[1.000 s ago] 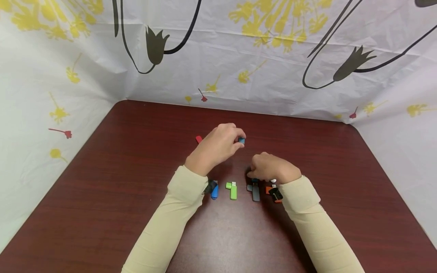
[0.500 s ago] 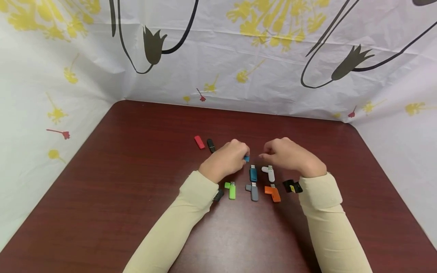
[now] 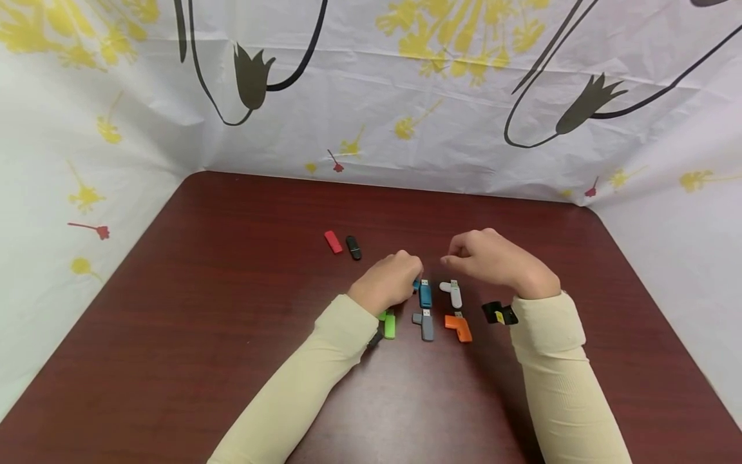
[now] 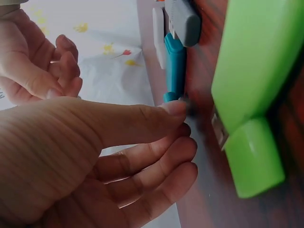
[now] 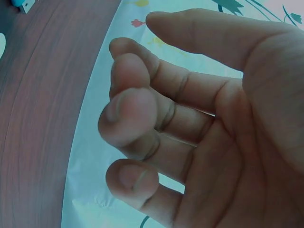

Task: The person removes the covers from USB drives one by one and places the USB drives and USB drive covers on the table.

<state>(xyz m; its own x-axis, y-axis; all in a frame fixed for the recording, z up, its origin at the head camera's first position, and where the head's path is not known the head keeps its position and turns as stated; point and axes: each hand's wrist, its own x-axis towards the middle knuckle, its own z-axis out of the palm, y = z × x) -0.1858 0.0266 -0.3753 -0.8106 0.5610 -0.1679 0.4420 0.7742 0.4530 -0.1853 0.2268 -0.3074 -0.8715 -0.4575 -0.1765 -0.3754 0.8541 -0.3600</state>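
My left hand (image 3: pixel 387 281) is low over the table, thumb and index finger pinching a small blue USB cap (image 3: pixel 416 286) just left of the teal USB stick (image 3: pixel 426 294). In the left wrist view the fingertips partly hide that cap (image 4: pixel 171 97), and the teal stick (image 4: pixel 175 64) lies right beyond it. My right hand (image 3: pixel 494 260) hovers behind the white USB stick (image 3: pixel 455 296), fingers loosely curled, holding nothing. The right wrist view confirms a bare palm and spread thumb on that hand (image 5: pixel 199 109).
Nearer me lie a green USB stick (image 3: pixel 390 326), a grey one (image 3: pixel 427 326) and an orange one (image 3: pixel 462 327), caps beside them. Farther back are a red stick (image 3: pixel 333 242) and a black one (image 3: pixel 353 247). A patterned white sheet (image 3: pixel 371 96) hangs behind the table (image 3: pixel 174 309).
My left hand has come down and nearer with the blue cap, to the teal stick's side. My right hand has left the teal stick and moved back and right, now without anything.
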